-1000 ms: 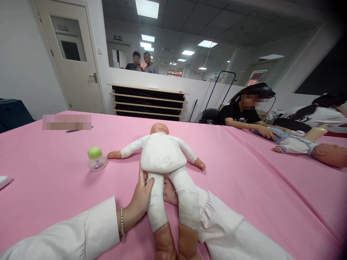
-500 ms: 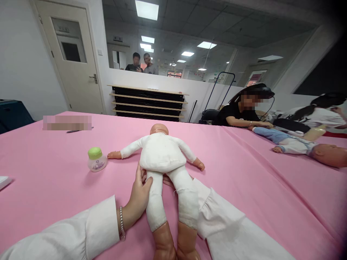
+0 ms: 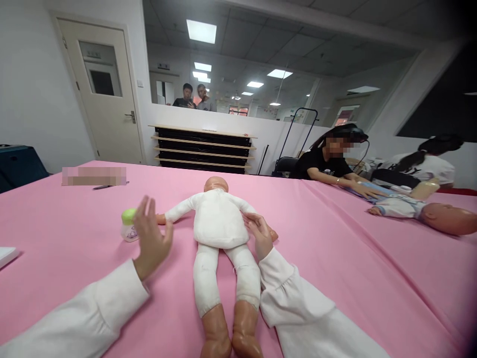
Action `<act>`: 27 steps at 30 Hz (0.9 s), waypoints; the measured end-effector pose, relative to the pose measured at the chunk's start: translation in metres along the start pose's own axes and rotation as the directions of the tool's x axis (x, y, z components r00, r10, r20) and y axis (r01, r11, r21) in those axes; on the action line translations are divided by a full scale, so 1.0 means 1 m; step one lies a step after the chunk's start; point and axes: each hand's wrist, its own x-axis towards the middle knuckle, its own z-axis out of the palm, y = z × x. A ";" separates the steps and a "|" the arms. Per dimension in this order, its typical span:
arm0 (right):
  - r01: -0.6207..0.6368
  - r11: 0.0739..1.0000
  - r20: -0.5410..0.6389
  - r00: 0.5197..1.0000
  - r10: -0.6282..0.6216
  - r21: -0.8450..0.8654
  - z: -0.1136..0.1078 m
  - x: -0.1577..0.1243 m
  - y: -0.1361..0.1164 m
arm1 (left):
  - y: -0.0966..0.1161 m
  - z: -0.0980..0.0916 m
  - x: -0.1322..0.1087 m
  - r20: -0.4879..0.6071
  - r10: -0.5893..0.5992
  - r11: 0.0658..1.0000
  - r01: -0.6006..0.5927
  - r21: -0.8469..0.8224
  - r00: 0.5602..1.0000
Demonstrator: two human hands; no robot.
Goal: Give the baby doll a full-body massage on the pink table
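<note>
A baby doll (image 3: 219, 223) with a white cloth body lies flat on the pink tablecloth (image 3: 335, 258), head away from me, legs toward me. My left hand (image 3: 151, 238) is raised off the cloth to the left of the doll, fingers spread, holding nothing. Just behind it stands a small bottle with a green cap (image 3: 128, 226). My right hand (image 3: 258, 233) lies with fingers stretched out against the doll's right side, close to the doll's arm. Both my sleeves are white.
A second doll (image 3: 428, 211) lies at the right, with a person in black (image 3: 328, 164) touching it and another person in white (image 3: 428, 161) beside. A pen (image 3: 106, 187) lies far left. A white object (image 3: 5, 256) sits at the left edge. Shelves and a door stand behind.
My left hand let go of the doll's thigh and lifted away to the left, opening. My right hand came out from under the legs and moved up to the doll's side.
</note>
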 end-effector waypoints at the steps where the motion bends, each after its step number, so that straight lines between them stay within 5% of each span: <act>1: 0.005 1.000 0.023 1.000 -0.005 0.017 0.002 0.000 -0.005 | -0.015 -0.003 0.007 -0.089 0.064 0.994 -0.057 0.088 0.994; 3: -0.032 0.996 0.159 0.987 0.018 0.085 0.011 0.000 -0.020 | -0.041 -0.006 0.015 -0.151 0.026 0.982 0.002 0.186 0.988; 5: -0.202 0.964 0.405 0.907 0.118 0.171 0.027 0.000 -0.037 | -0.061 -0.004 0.016 -0.144 -0.146 0.957 0.176 0.232 0.979; 8: -0.591 0.775 0.742 0.619 0.257 0.224 0.058 0.002 -0.045 | -0.071 0.003 0.013 -0.085 -0.353 0.893 0.363 0.267 0.932; 10: -0.748 0.619 0.836 0.483 0.262 0.238 0.077 0.006 -0.035 | -0.070 0.006 0.011 -0.046 -0.408 0.871 0.404 0.279 0.912; 15: -0.891 0.355 0.826 0.414 0.382 0.283 0.099 0.007 0.007 | -0.070 0.008 0.007 0.017 -0.455 0.870 0.440 0.220 0.890; 18: -0.912 0.320 0.856 0.369 0.362 0.258 0.095 0.003 0.014 | -0.066 0.010 0.002 0.163 -0.268 0.963 0.259 0.071 0.950; 21: -0.923 0.303 0.877 0.338 0.342 0.238 0.089 0.000 0.012 | -0.048 0.008 -0.003 0.252 0.163 0.987 -0.157 -0.043 0.954; 24: -0.920 0.314 0.877 0.339 0.341 0.234 0.091 -0.002 0.011 | -0.023 0.000 -0.006 0.254 0.501 0.856 -0.517 -0.004 0.827; 27: -0.909 0.346 0.871 0.351 0.344 0.230 0.095 -0.003 0.011 | -0.009 -0.006 -0.005 0.307 0.667 0.716 -0.698 -0.012 0.679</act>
